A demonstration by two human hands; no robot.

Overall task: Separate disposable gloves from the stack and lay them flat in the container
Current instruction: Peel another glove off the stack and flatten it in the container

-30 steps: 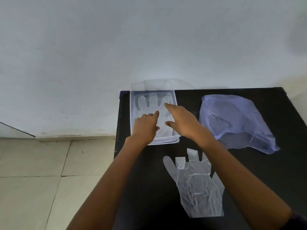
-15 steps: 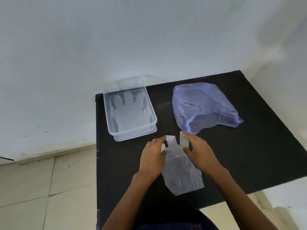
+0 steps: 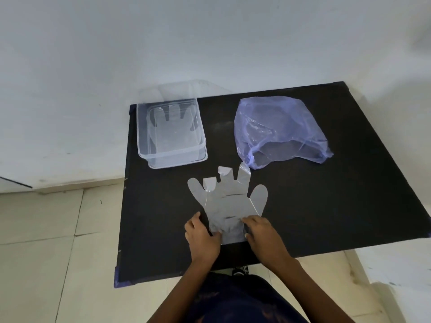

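A stack of clear disposable gloves [image 3: 227, 197] lies flat on the black table [image 3: 326, 206], fingers pointing away from me. My left hand [image 3: 203, 236] and my right hand [image 3: 261, 231] both pinch its cuff end at the near side. A clear plastic container [image 3: 171, 151] stands at the table's far left corner. One glove [image 3: 171, 129] lies flat on its bottom.
A crumpled bluish plastic bag [image 3: 277, 129] lies at the far middle of the table, touching the stack's fingertips. A clear lid [image 3: 177, 90] leans behind the container against the white wall. Tiled floor runs along the table's left and near edges.
Both hands left the container and came back to the glove stack, first at its fingers, now at its cuff. The camera view pulled back.
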